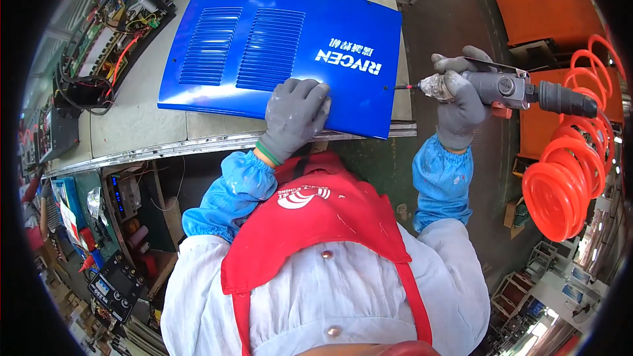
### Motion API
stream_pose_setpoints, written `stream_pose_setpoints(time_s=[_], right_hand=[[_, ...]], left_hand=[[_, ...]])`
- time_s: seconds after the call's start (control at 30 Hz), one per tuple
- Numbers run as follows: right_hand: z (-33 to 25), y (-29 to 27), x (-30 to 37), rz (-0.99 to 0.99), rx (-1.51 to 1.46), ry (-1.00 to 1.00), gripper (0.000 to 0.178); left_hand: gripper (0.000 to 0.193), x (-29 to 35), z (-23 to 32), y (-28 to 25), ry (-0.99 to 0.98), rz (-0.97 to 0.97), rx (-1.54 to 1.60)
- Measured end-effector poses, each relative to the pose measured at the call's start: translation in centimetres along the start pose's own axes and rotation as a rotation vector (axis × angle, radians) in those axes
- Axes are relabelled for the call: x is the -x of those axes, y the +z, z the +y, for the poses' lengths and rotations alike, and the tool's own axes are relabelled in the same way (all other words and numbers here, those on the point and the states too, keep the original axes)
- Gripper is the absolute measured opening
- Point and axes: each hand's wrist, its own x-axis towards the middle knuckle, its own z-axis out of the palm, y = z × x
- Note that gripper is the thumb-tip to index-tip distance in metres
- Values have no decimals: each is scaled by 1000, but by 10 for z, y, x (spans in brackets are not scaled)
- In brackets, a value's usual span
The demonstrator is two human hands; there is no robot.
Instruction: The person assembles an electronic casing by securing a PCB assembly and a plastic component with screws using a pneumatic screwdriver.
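This is a busy workshop with a dark floor and a long grey table. On the table, near its front edge, lies one big blue panel, with its right end close to the table's right end. The left hand, in a grey glove, is spread flat on the panel near its front edge and grips nothing. The right hand, in a grey glove too, is wrapped around one grey power driver off the panel's right side. The driver's thin tip points left at a small dark spot by the panel's right edge; I cannot tell if they touch. The step now looks like lining up the tip with that spot while the left hand keeps the panel still. I think the next move calls for a straight tip and a steady push. Counting up: one panel, two patches of slots on it, one driver, two gloves, two blue sleeves, one red apron, one curly red hose at the right, and one open frame full of wires at the left.
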Motion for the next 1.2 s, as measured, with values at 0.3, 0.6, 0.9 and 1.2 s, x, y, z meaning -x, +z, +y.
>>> stream_pose_setpoints(time_s=[0.3, 0.6, 0.9, 1.2], right_hand=[[2, 4, -3, -85, -17, 0, 52], [7, 9, 2, -60, 39, 27, 52], [3, -5, -14, -275, -129, 153, 51], [14, 12, -19, -188, -71, 233, 51]], left_hand=[[24, -3, 2, -3, -25, -35, 12], [22, -1, 0, -3, -3, -6, 9], [23, -2, -1, -2, -3, -9, 9], [24, 1, -2, -3, 8, -12, 36]])
